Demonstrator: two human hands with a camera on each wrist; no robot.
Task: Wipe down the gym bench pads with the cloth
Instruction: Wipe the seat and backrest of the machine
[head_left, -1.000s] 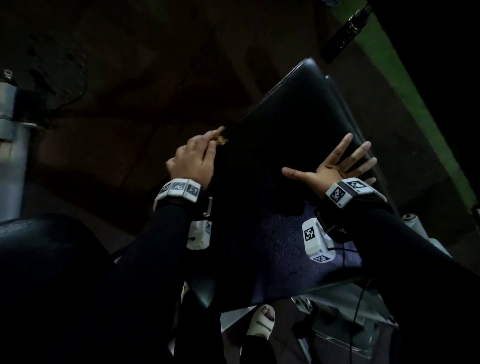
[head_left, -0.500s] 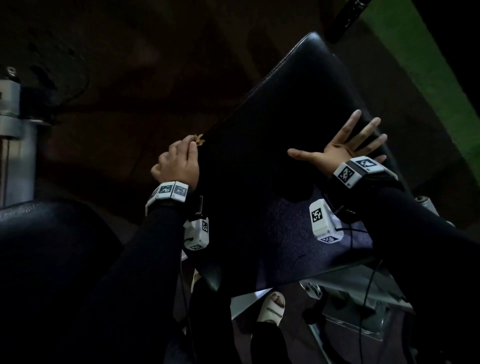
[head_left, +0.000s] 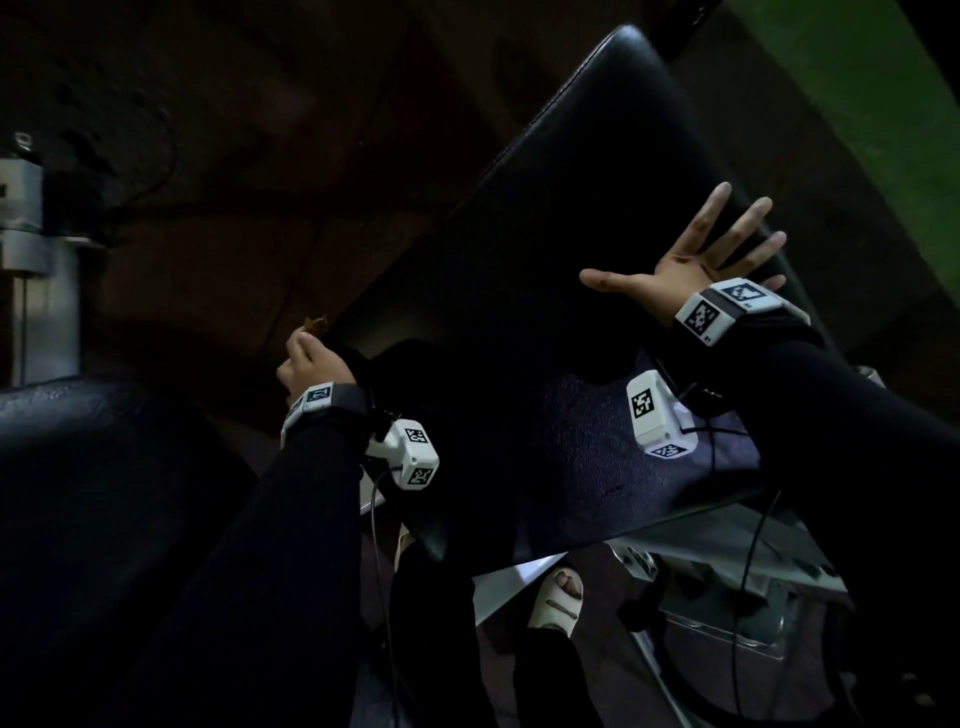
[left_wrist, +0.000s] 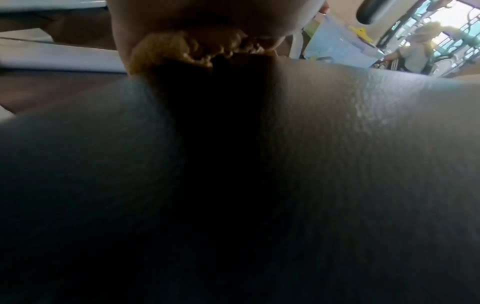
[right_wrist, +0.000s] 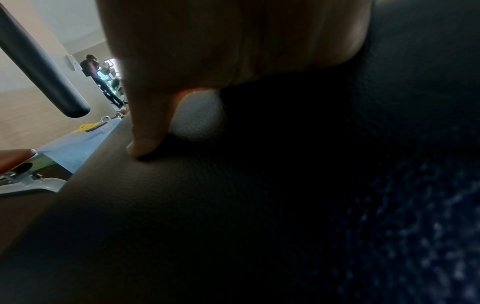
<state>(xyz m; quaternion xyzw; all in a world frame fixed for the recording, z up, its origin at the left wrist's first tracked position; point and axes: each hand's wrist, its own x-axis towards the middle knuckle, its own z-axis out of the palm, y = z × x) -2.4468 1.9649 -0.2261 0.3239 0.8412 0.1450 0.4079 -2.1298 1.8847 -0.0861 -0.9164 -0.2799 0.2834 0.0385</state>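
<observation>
A black padded bench backrest (head_left: 561, 234) slants up across the middle of the head view. My left hand (head_left: 311, 358) is at its left edge, fingers curled round a crumpled tan cloth (head_left: 315, 325) pressed against the pad's side. In the left wrist view the cloth (left_wrist: 187, 51) bulges under my palm against the grey pad (left_wrist: 337, 144). My right hand (head_left: 696, 260) lies flat on the pad's right side, fingers spread and straight. In the right wrist view its thumb (right_wrist: 150, 127) presses the pad (right_wrist: 182, 205).
Another black pad (head_left: 93, 493) sits at the lower left, with a metal post (head_left: 31, 249) behind it. A green floor strip (head_left: 857, 78) runs at the upper right. Grey frame parts (head_left: 727, 587) and my sandalled foot (head_left: 558, 603) show below the bench. A black bar (right_wrist: 44, 67) hangs nearby; people stand far off.
My left hand with the cloth has slid down along the pad's left edge toward me. The right hand has stayed flat on the pad.
</observation>
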